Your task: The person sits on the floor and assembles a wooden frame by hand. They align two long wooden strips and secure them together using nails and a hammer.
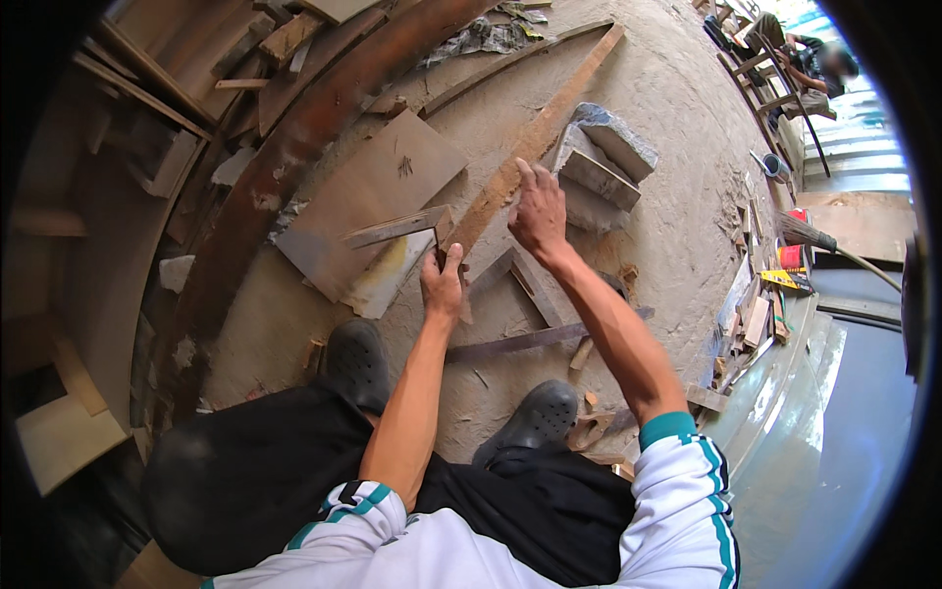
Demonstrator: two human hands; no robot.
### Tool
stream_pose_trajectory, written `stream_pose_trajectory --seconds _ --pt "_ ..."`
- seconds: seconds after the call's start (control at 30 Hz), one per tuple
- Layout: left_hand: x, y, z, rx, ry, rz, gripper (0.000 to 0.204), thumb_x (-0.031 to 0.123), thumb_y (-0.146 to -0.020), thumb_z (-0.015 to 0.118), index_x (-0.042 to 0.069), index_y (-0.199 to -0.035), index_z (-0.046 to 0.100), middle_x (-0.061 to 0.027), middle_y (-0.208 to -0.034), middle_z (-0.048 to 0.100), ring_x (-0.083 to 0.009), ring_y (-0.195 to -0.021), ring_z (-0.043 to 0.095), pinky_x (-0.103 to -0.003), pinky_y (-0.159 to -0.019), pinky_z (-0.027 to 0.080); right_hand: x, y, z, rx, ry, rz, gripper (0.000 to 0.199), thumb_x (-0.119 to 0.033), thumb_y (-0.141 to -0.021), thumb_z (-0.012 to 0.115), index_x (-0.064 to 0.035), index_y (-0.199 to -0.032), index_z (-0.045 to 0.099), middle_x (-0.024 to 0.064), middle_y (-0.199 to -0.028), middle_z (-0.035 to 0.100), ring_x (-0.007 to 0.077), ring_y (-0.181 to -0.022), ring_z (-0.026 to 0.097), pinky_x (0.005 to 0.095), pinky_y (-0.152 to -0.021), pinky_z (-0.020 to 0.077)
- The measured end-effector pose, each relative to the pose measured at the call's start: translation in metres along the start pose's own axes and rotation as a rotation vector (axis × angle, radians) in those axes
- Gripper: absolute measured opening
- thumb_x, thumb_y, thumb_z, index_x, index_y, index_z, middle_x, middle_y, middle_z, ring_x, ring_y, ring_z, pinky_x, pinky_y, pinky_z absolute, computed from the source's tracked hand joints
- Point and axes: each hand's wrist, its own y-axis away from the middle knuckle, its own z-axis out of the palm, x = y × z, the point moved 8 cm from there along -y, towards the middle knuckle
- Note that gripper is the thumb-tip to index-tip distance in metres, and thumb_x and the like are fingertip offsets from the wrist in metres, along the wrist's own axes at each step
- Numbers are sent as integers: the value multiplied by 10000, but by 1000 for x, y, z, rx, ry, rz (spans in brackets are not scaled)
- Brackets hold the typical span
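The person crouches over a sandy concrete floor (pixel 648 88), 2 dark clogs planted at the lower middle of the frame. The left hand (pixel 442 287), just left of the frame's centre, is closed around the lower end of a long wooden slat (pixel 535 142); the grip looks tight, thumb and fingers wrapped about the wood. From there the slat runs up and to the right, toward the top of the frame. The right hand (pixel 538 211), a little above and right of the left one, rests on the slat's upper face with its fingers spread and loose, closed on nothing (it presses or steadies, I cannot tell which).

A metal square (pixel 397 228) lies just left of the left hand, its blade pointing to the left across a flat brown board (pixel 368 196). Right of the right hand sit some grey stone blocks (pixel 613 147), close beside the slat. A wide curved rusty beam (pixel 294 147) sweeps through the upper left. A broom (pixel 814 238) lies at the right edge, and another person sits in the upper right corner.
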Motion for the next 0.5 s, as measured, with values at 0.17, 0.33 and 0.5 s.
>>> stream_pose_trajectory --seconds 0.17,0.33,0.5 --pt "35 -5 -10 9 -35 190 387 373 -987 685 16 -1119 617 -16 -878 624 -108 -733 593 -265 -616 487 5 -71 7 -12 444 -259 697 -132 -896 587 -248 -1555 391 149 -1500 437 363 -1379 422 561 -1163 279" --pt "83 -8 -24 74 -6 410 326 336 -1008 666 14 -1043 630 -1 -798 613 -101 -698 567 -256 -634 466 -26 -120 27 -340 490 -623 337 -154 -956 522 -122 -1284 588 130 -1217 653 264 -1251 580 468 -1199 321" --pt "150 -12 -27 29 -43 457 328 337 -1011 659 13 -1041 615 -24 -789 620 -107 -656 597 -256 -568 479 -50 -146 -28 7 558 -705 185 -162 -969 537 -85 -1127 596 93 -1032 680 234 -1080 646 411 -1144 401"
